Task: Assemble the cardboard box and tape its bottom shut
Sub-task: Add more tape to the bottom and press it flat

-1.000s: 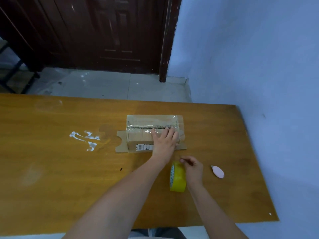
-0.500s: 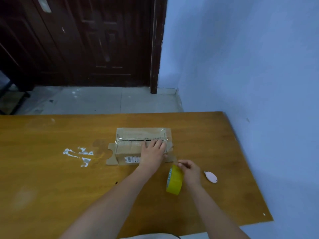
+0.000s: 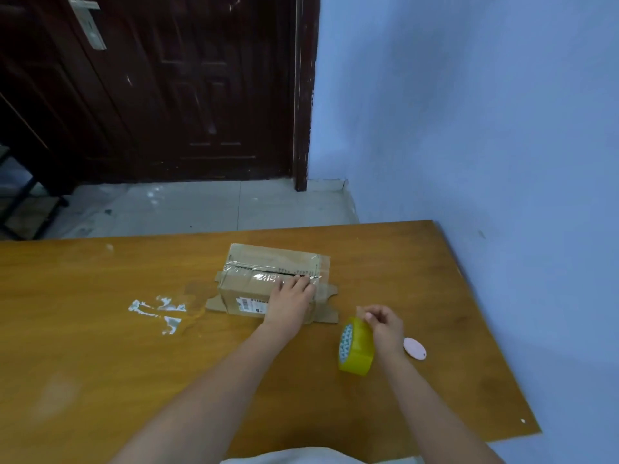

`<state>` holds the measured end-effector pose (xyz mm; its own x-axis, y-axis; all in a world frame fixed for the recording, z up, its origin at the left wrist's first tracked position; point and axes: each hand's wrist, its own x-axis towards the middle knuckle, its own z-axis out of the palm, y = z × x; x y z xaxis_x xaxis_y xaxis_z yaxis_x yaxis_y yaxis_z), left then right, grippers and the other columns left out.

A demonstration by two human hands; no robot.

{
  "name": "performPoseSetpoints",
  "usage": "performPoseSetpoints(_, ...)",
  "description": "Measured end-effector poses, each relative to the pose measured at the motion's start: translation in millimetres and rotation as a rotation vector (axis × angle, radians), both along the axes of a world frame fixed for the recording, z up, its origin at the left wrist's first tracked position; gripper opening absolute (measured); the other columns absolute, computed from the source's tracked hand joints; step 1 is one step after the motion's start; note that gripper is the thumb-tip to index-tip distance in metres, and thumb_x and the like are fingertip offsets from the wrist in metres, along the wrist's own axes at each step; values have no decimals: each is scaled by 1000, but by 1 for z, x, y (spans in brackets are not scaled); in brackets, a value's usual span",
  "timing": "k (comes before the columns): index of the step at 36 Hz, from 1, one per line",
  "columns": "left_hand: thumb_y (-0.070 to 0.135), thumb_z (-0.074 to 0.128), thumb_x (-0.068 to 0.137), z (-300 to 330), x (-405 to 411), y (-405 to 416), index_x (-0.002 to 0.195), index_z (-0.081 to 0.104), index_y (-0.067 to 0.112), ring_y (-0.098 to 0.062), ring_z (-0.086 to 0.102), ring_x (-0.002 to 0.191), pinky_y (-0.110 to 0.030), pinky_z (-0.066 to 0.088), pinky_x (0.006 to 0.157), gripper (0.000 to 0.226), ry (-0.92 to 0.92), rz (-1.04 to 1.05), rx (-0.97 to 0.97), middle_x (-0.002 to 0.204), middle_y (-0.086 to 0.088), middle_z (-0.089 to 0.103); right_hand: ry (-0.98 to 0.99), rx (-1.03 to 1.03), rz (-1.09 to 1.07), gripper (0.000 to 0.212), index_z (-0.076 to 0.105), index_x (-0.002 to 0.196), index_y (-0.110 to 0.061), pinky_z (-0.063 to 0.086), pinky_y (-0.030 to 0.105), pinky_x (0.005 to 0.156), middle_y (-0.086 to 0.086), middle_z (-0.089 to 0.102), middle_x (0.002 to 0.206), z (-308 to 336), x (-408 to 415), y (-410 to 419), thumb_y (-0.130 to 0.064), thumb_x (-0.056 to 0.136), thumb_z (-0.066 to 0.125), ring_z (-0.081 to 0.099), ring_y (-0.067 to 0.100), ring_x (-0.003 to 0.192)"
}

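On the wooden table (image 3: 100, 363) the cardboard box (image 3: 268, 279) lies mid-table with its long axis left to right, its clear-taped seam facing up. The left hand (image 3: 290, 301) presses flat on that seam's right end. Nearer and rightward, the right hand (image 3: 385, 326) pinches the tape end at the upright yellow tape roll (image 3: 355, 346).

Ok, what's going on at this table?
A person is taping a cardboard box on a wooden table. The left hand lies flat on the clear tape along the box's seam, fingers straight. The right hand pinches at the top of a yellow tape roll standing on edge. A small pink object lies beside it.
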<state>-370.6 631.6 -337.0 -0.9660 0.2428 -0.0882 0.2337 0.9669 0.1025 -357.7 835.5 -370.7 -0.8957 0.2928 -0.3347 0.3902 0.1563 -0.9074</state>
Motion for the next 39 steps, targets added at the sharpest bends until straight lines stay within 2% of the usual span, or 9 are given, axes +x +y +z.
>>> performPoseSetpoints(5,0,54,87,4,1,-4,140,31,16,-23,13,143,-43,10,117,61,-33,-31,-45,155,-3,19,-8,9,20,19,60,79,-11,44,33,73,10,63,85,4,-3,6,1,91,53,56,23,81)
performPoseSetpoints(10,2,49,89,7,4,0,138,33,17,-22,19,142,-41,16,116,54,-14,12,8,154,-2,23,5,21,44,20,61,79,-14,45,36,76,7,63,82,10,-4,11,-1,92,52,58,24,81)
performPoseSetpoints(15,18,46,94,16,-1,3,127,44,21,-19,31,134,-40,29,106,33,-40,42,75,146,2,34,4,31,86,15,63,86,-12,48,42,84,9,65,90,17,-9,16,-1,91,54,59,25,89)
performPoseSetpoints(19,34,41,92,21,-1,5,125,48,22,-18,34,131,-40,33,101,35,-16,66,100,143,3,36,24,63,120,17,63,84,-15,48,44,84,7,65,89,22,-15,19,-1,91,54,60,27,90)
performPoseSetpoints(24,45,38,92,22,0,13,138,34,15,-23,26,135,-42,30,104,55,-4,100,53,149,-5,25,50,90,145,28,62,73,-22,47,40,76,3,64,77,26,-22,22,-2,91,54,58,23,79)
performPoseSetpoints(31,40,37,93,17,0,19,138,33,14,-22,29,133,-40,30,105,52,21,151,45,146,-5,29,36,131,170,30,58,69,-22,45,37,72,0,61,69,21,-26,25,-3,91,53,57,23,73)
performPoseSetpoints(35,49,39,91,9,1,10,138,35,15,-21,30,133,-38,26,108,58,30,175,56,144,-3,32,24,91,155,29,57,70,-19,44,29,68,-1,64,77,19,-30,31,0,92,51,58,17,76)
performPoseSetpoints(37,50,39,90,5,2,5,138,36,15,-20,30,133,-37,24,108,60,38,158,65,145,-2,33,37,77,150,30,55,68,-15,44,27,71,1,66,90,21,-36,35,3,91,50,59,14,84)
performPoseSetpoints(39,52,38,90,1,3,3,139,35,15,-19,28,135,-37,22,110,62,36,142,59,146,-1,32,62,98,151,29,53,68,-12,42,29,76,5,66,91,25,-45,40,7,89,50,59,18,87)
